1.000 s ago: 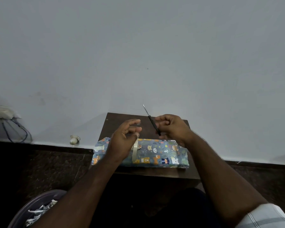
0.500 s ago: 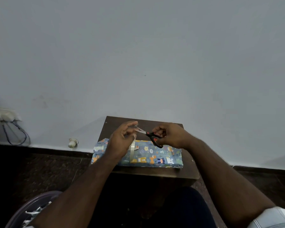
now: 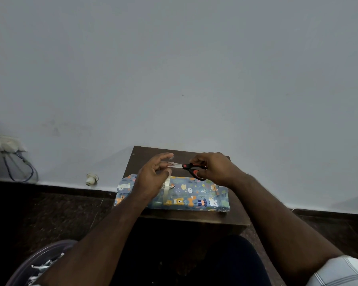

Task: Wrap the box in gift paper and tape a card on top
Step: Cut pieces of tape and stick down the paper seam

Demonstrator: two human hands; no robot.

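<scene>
Bottom left: purple tub (image 3: 39, 256) with white paper shreds (image 3: 41, 267) inside. Scissors (image 3: 191, 169), upright a second ago, now level with blades pointing left at a strip of clear tape (image 3: 166, 187) rising from the wrapped box (image 3: 194, 198). Right hand (image 3: 214, 169) curled round the black-and-red handles; left hand (image 3: 153, 175) pinching the tape's upper end, other fingers stretched out. Box in blue animal-print paper, lying on the small dark wooden surface (image 3: 149, 156) against a pale grey wall (image 3: 174, 69). Socket with wires (image 3: 7, 144) on the left, dark floor (image 3: 50, 211) below.
</scene>
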